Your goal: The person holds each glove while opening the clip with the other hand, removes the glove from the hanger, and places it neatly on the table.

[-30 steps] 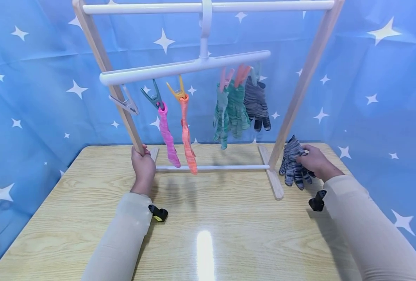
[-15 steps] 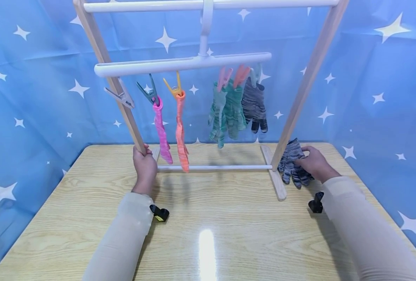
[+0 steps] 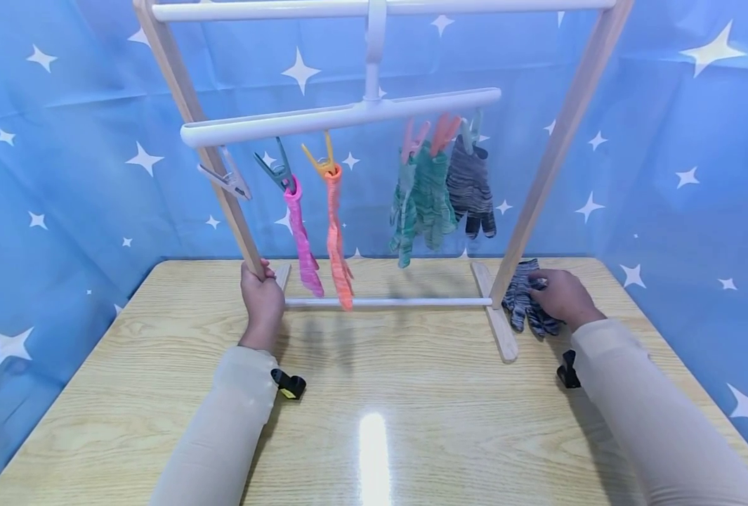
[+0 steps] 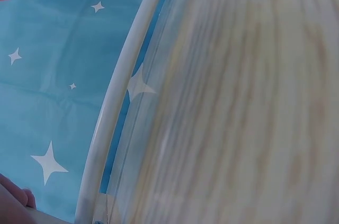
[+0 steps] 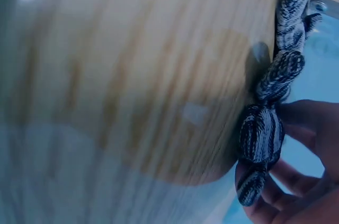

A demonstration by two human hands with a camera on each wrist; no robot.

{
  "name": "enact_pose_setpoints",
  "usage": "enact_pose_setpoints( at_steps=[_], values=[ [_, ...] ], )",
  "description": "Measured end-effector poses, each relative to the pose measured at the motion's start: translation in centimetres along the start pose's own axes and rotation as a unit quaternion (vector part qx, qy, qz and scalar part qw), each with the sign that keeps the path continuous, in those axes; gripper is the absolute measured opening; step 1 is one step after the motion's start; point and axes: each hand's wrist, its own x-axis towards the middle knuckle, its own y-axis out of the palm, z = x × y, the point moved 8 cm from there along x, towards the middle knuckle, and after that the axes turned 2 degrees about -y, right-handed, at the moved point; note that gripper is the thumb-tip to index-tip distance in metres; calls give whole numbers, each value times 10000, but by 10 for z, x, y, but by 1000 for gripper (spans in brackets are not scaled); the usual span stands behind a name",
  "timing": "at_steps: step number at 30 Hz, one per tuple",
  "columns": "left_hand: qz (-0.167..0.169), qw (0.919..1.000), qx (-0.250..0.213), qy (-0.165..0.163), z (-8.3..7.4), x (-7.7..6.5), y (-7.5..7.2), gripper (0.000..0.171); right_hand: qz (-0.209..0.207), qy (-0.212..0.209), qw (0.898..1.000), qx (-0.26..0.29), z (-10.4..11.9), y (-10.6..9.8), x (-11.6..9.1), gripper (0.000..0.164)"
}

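My left hand grips the bottom of the left wooden post of a drying rack. In the left wrist view only a bit of that hand shows at the lower left corner. Just outside the rack's right foot, my right hand holds a black-and-grey knit glove low at the table. The right wrist view shows my thumb and fingers around the glove, whose knit fingers point various ways. Part of the glove is hidden behind the hand.
A white hanger hangs tilted from the rack's top bar. Clipped on it are a pink glove, an orange glove, green gloves and a dark grey glove. A grey clothespin hangs at its left end.
The hanger and its gloves have swung a little back and forth. My right hand has shifted slightly down and left with the glove, which now lies lower. My left hand stays on the post.
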Motion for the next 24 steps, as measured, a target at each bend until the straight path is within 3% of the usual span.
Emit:
enact_pose_setpoints(
  at_steps=[13, 24],
  values=[
    [-6, 10000, -38, -17, 0, 0, 0, 33, 299, -87, 9961, -826, 6, 7, 1, 40],
    [20, 10000, 63, -46, 0, 1, 0, 29, 513, 60, 9933, -1035, 14, 12, -3, 38]
  ],
)
